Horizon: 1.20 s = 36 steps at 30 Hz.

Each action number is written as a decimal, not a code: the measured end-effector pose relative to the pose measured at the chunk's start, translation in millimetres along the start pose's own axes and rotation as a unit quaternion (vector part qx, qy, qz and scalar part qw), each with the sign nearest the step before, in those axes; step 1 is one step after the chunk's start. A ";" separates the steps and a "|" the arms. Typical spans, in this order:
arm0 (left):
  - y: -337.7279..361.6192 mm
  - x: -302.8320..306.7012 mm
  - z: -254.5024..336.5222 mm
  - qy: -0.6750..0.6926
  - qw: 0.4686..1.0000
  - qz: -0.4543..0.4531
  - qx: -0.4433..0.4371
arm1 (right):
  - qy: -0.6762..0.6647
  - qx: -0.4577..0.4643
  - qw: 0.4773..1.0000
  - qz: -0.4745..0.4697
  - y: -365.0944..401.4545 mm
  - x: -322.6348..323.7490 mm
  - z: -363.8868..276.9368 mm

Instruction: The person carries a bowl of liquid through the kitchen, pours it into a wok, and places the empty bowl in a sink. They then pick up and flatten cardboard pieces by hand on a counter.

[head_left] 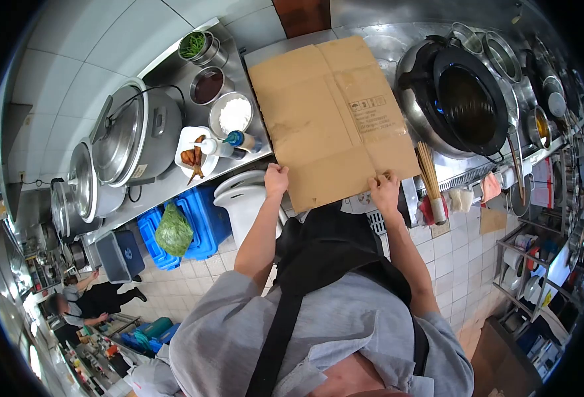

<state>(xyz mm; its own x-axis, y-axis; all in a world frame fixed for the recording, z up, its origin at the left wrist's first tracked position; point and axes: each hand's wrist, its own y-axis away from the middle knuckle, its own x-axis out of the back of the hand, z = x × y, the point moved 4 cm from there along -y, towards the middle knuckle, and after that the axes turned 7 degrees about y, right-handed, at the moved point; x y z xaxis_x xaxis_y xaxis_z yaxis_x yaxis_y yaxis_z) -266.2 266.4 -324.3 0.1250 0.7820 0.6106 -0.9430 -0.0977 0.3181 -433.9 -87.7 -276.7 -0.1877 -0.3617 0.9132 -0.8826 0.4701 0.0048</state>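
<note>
A large flattened cardboard sheet (pixel 325 119) with printed marks on its right side lies across the counter between the bowls and the stove. My left hand (pixel 276 179) is closed on the sheet's left edge, near its lower corner. At the front edge, toward the right, my right hand (pixel 385 187) grips the cardboard with fingers bent over it. To the right of that hand, thin wooden sticks (pixel 428 173) stand in a holder. Left of the sheet are a bowl of white stuff (pixel 233 114) and squeeze bottles (pixel 207 147).
A black wok (pixel 470 96) sits on the stove at right, with a blue flame beside it. Large cookers (pixel 147 135) and a plate of browned food (pixel 191 155) are on the left counter. Below stand blue bins (pixel 202 221) and a white stool (pixel 242 205). Another person (pixel 100 298) is far left.
</note>
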 end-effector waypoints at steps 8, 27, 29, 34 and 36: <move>26.7 -24.9 81.4 0.449 0.886 -0.110 0.030 | -0.579 -0.219 0.784 0.038 -41.1 91.4 -5.5; 38.3 -51.0 87.6 -0.384 0.880 -0.195 -0.199 | -0.448 -0.229 0.864 0.018 -84.5 43.8 124.3; 39.5 -36.9 75.9 -0.393 0.882 -0.185 -0.183 | -0.389 -0.243 0.888 0.041 -77.2 28.4 118.7; 33.4 -30.6 69.5 -0.423 0.870 -0.186 -0.174 | 0.049 -0.136 0.988 0.055 -65.3 26.9 101.4; 33.8 -37.9 67.4 -0.426 0.867 -0.190 -0.174 | 0.200 -0.084 0.973 0.073 -47.4 72.9 46.8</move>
<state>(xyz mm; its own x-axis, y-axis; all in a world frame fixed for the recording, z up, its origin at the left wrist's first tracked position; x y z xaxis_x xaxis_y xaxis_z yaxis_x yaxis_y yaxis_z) -282.0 192.0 -287.9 0.4902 -0.0370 0.8708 -0.8007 0.3757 0.4666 -425.9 -174.0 -229.4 -0.0938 0.0462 0.9945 -0.7694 0.6306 -0.1018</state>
